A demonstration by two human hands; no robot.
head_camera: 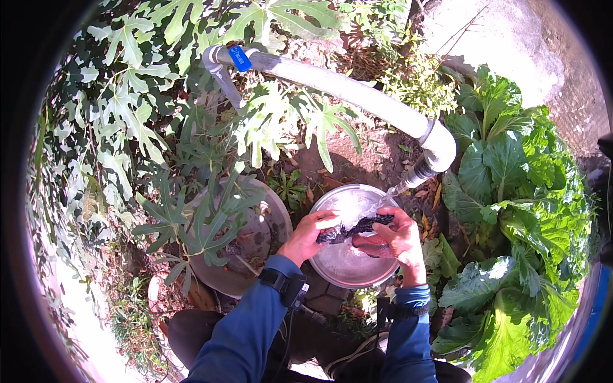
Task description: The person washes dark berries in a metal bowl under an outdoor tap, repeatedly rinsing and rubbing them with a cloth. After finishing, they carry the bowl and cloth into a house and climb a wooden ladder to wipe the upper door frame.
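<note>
A dark, wet, textured cloth (pixel 371 223) is stretched between my two hands over a round metal basin (pixel 342 270). My left hand (pixel 306 235) grips its bunched left end above the basin's left rim. At the other end, my right hand (pixel 401 235) has fingers curled round the cloth above the right side. Water (pixel 386 197) runs from the dark spout (pixel 417 173) of a pale pipe (pixel 330 82) and falls at the cloth and into the basin. The cloth's exact kind is unclear. Glare washes out part of the basin and the left fingers.
A larger round pan (pixel 282 225) with dirt and bits in it sits on the left, partly under lobed leaves (pixel 210 225). The pipe, with a blue label (pixel 240 58), arches across the far side. Leafy greens (pixel 507 165) crowd the right. A reddish pot (pixel 154 292) stands lower left.
</note>
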